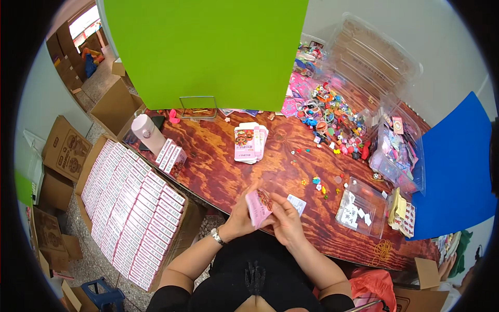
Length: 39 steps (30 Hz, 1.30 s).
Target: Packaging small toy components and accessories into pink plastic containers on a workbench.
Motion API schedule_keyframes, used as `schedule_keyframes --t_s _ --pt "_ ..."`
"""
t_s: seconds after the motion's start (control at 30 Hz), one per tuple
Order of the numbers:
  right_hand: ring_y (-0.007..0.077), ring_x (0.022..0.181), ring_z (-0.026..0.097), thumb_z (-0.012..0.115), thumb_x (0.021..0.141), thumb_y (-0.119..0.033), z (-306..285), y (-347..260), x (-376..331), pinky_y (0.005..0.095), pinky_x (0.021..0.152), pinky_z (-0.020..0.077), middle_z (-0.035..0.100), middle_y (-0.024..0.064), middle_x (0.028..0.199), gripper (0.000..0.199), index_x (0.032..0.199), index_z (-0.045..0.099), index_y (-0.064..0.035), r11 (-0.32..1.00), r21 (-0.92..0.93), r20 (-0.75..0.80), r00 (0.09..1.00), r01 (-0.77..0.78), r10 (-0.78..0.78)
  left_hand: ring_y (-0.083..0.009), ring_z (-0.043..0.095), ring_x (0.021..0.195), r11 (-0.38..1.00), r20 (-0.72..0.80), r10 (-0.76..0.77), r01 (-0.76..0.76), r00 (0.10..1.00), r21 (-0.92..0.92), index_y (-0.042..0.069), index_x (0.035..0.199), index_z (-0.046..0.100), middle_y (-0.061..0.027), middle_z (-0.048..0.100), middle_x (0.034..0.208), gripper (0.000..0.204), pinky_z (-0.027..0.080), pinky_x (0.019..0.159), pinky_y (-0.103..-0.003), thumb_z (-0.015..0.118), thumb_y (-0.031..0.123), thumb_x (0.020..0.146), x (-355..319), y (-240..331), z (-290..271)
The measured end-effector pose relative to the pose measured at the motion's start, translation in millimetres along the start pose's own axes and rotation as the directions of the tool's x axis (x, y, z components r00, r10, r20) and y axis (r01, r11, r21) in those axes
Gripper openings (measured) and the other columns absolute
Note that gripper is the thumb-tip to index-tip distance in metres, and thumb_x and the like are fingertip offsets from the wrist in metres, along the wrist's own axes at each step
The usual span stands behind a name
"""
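Note:
Both my hands hold one small pink packet box [258, 206] just above the near edge of the wooden table [218, 171]. My left hand [240, 217], with a wristwatch, grips its left side. My right hand [285, 220] pinches its right side. A small white card [297, 203] lies on the table just beyond my right hand. Farther back, a stack of flat pink packets [249, 142] rests in the middle of the table.
A big cardboard box [132, 208] packed with several rows of pink boxes stands at my left. Small colourful toys [332, 122] are heaped at the back right, beside clear plastic tubs [397, 151]. A clear tray [361, 210] of white pieces sits at right. A pink bottle [147, 133] stands at back left.

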State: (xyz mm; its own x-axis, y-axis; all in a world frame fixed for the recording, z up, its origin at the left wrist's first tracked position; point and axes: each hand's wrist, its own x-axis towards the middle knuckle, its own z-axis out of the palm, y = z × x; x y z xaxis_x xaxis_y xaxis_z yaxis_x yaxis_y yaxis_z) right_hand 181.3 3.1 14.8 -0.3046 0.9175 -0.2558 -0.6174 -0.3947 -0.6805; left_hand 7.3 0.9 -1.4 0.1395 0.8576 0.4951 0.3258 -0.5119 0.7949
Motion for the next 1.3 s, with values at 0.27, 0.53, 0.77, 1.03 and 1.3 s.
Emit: schedule_keyframes --t_s 0.27,0.53,0.77,1.03,1.3 --pt "0.0340 0.112 0.058 0.087 0.074 -0.032 -55 -62 -2 0.0431 0.093 0.0499 0.059 0.0168 0.117 0.067 0.128 0.060 -0.0031 -0.357 -0.921 0.258 0.931 0.156 -0.258 -0.0245 0.062 0.116 0.996 0.006 -0.085 0.084 0.996 0.020 0.000 0.138 0.046 -0.0153 0.058 0.129 0.087 0.051 0.098 -0.038 0.095 0.017 0.068 -2 -2 -5" --pt "0.0287 0.094 0.066 0.084 0.080 -0.025 -81 -67 19 0.0404 0.079 0.0547 0.065 0.0128 0.095 0.044 0.112 0.062 -0.0039 -0.147 -0.988 -0.024 0.990 -0.044 -0.138 -0.0219 0.057 0.118 0.987 -0.002 -0.160 0.160 0.987 0.023 0.002 0.134 0.048 -0.0121 0.052 0.126 0.079 0.049 0.099 -0.035 0.092 0.012 0.069 -10 -17 5" --pt "0.0101 0.078 0.061 0.063 0.097 -0.001 -22 -88 -18 0.0245 0.066 0.0512 0.066 0.0061 0.095 0.015 0.112 0.063 -0.0007 0.427 -0.710 0.104 0.682 0.561 -0.724 -0.0278 0.057 0.116 0.964 -0.075 -0.212 0.221 0.974 0.147 0.001 0.130 0.054 -0.0128 0.058 0.121 0.075 0.048 0.098 -0.038 0.093 0.015 0.066 -4 -11 -2" --pt "0.0276 0.080 0.069 0.071 0.085 0.006 9 -70 -13 0.0346 0.068 0.0546 0.071 0.0137 0.093 0.026 0.110 0.070 -0.0027 -0.137 -0.752 0.594 0.573 0.645 -0.565 -0.0319 0.057 0.115 0.969 -0.099 -0.154 0.170 0.983 0.182 0.001 0.128 0.056 -0.0143 0.060 0.121 0.074 0.047 0.098 -0.041 0.092 0.016 0.065 -7 -7 3" --pt "0.0230 0.074 0.069 0.075 0.078 -0.002 12 -55 -13 0.0346 0.064 0.0538 0.073 0.0090 0.091 0.033 0.111 0.073 -0.0062 -0.413 -0.705 0.708 0.537 0.576 -0.459 -0.0386 0.053 0.114 0.957 -0.136 -0.046 0.083 0.990 0.279 0.000 0.128 0.055 -0.0177 0.059 0.122 0.078 0.043 0.099 -0.046 0.093 0.014 0.061 1 8 8"
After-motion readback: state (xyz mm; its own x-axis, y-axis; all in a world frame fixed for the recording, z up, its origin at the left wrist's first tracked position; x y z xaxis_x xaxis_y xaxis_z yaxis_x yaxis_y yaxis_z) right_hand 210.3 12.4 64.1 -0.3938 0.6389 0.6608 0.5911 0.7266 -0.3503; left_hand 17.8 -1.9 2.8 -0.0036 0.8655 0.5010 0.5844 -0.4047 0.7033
